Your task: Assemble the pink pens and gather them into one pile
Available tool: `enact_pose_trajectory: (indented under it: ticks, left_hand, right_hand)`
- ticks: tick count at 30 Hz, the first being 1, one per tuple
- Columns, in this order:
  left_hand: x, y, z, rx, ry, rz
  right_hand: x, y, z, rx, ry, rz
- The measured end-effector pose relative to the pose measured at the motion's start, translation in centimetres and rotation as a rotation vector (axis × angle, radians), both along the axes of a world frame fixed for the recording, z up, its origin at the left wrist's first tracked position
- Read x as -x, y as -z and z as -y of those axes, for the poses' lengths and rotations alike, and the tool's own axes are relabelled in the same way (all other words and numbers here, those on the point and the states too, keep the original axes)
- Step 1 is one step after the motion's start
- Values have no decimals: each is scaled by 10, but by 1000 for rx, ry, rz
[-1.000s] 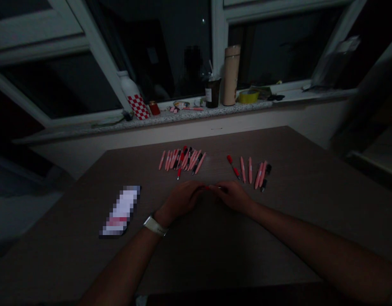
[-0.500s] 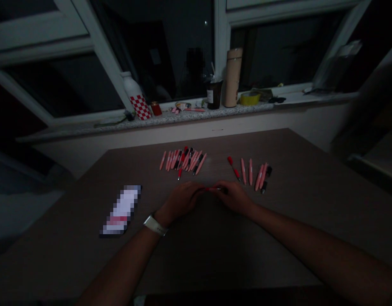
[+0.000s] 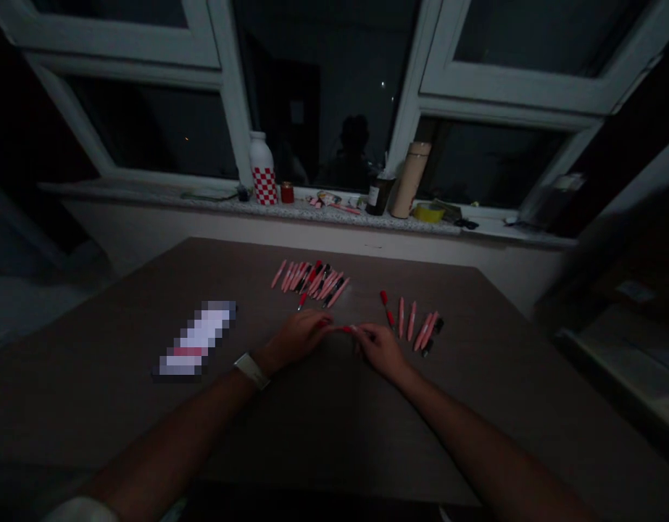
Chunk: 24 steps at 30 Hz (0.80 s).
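Observation:
A red pen (image 3: 343, 330) is held level between my two hands, low over the table; most of it is hidden by fingers. Closed round its left part is my left hand (image 3: 298, 338), with a pale watch strap on the wrist. The fingertips of my right hand (image 3: 384, 351) pinch its right end. Beyond my left hand lies a crowded row of pink, black and red pens (image 3: 312, 281). Past my right hand are a red pen with a separate-looking cap end (image 3: 387, 309), several pink pens (image 3: 412, 320) and dark pen pieces (image 3: 439, 326).
A phone with a blurred screen (image 3: 198, 341) lies to the left on the brown table (image 3: 312, 442). Along the windowsill stand a checkered bottle (image 3: 264, 170), a red jar (image 3: 287, 192), a dark cup (image 3: 378, 194), a beige flask (image 3: 411, 180) and yellow tape (image 3: 428, 212).
The head view has tilted and shifted. My hands have moved slightly, and a red section of the pen now shows between them where a silvery tip showed near my right fingers.

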<state>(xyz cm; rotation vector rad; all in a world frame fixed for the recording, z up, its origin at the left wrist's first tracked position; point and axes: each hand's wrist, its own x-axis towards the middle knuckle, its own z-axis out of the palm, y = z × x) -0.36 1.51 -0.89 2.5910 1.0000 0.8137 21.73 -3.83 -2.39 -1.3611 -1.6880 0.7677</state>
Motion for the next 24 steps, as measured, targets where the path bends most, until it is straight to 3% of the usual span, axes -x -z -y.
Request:
enact_pose_trajectory:
  ticks: [4,8,14,20,24]
  left_hand:
    - [2,-3,-3,109,-172,155]
    - [3,-7,-2,182,-200,243]
    - [4,-9,0,232,-151,301]
    - [5,-6,-1,222,-130,339]
    - [5,-1,-4,195,-178,381]
  right_hand:
    - [0,-4,-1,61,8,-221]
    - [1,0,-2,69,50,-330]
    - [0,4,-1,-113,137,-90]
    - [3,-4,6,-286,72,174]
    - [5,-3,1,-267,56,281]
